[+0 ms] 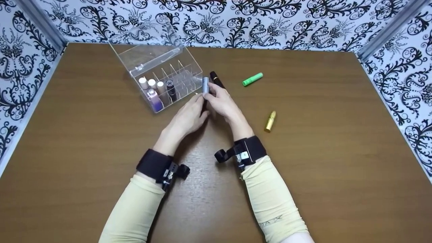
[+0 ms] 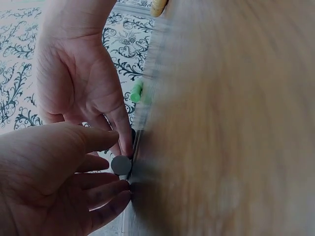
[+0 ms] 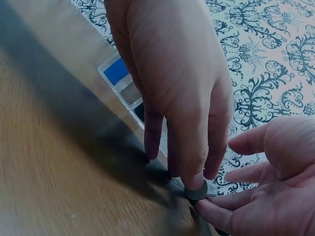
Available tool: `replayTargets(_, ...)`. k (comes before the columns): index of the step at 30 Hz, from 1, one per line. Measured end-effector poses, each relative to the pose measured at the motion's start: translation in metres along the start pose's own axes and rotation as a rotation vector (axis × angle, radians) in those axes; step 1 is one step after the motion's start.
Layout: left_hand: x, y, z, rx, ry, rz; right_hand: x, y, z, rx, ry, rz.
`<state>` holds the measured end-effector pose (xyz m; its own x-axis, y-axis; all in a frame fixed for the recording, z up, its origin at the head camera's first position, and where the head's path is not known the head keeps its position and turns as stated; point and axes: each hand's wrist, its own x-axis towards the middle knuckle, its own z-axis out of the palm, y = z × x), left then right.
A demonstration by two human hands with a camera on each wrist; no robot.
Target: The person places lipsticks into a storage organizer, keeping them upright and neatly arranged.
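A silver-grey tube (image 1: 205,85) lies by the front right corner of a clear compartment box (image 1: 185,97). My left hand (image 1: 191,113) is at its near end; in the right wrist view a left fingertip touches the round grey end (image 3: 196,190). The left thumb stands apart from it in the left wrist view. On the tube's other side, my right hand (image 1: 222,103) reaches in with fairly straight fingers, the lower ones touching it in the right wrist view. A black tube (image 1: 216,79) lies just beyond the right hand, partly hidden by it.
Several small bottles, one with a purple base (image 1: 155,101), and a black tube (image 1: 171,90) stand in the box's left part. Its clear lid (image 1: 145,47) is tipped back. A green tube (image 1: 252,79) and a gold tube (image 1: 270,121) lie on the table to the right.
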<state>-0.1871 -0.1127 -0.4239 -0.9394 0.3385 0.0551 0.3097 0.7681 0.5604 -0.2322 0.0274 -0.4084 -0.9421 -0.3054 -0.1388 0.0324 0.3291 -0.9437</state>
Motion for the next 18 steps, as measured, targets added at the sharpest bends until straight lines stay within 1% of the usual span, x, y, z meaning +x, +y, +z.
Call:
replayTargets(3,-0.0007,-0.0009,0.0008,-0.045,0.062,-0.023,0.0002,-0.0007,0.0017,0.112,0.013,0.035)
replayTargets(8,-0.0003,-0.0033,0.0017,-0.138,0.237,-0.023,0.0004,-0.0019,0.0041,0.394,0.018,0.137)
replayTargets(10,0.0003,-0.0037,0.0013,-0.167,0.301,-0.029,0.0002,-0.0017,0.0047,0.473,0.01,0.177)
replayTargets(12,0.0013,-0.004,0.0009,-0.187,0.345,-0.038,0.0002,-0.0009,0.005,0.529,-0.005,0.205)
replayTargets(14,0.0023,-0.0041,0.0006,-0.205,0.37,-0.044,0.0001,-0.0002,0.005,0.569,-0.02,0.218)
replayTargets(18,0.0044,-0.0023,-0.0003,-0.226,0.39,-0.039,-0.0007,0.0,0.0038,0.577,-0.049,0.198)
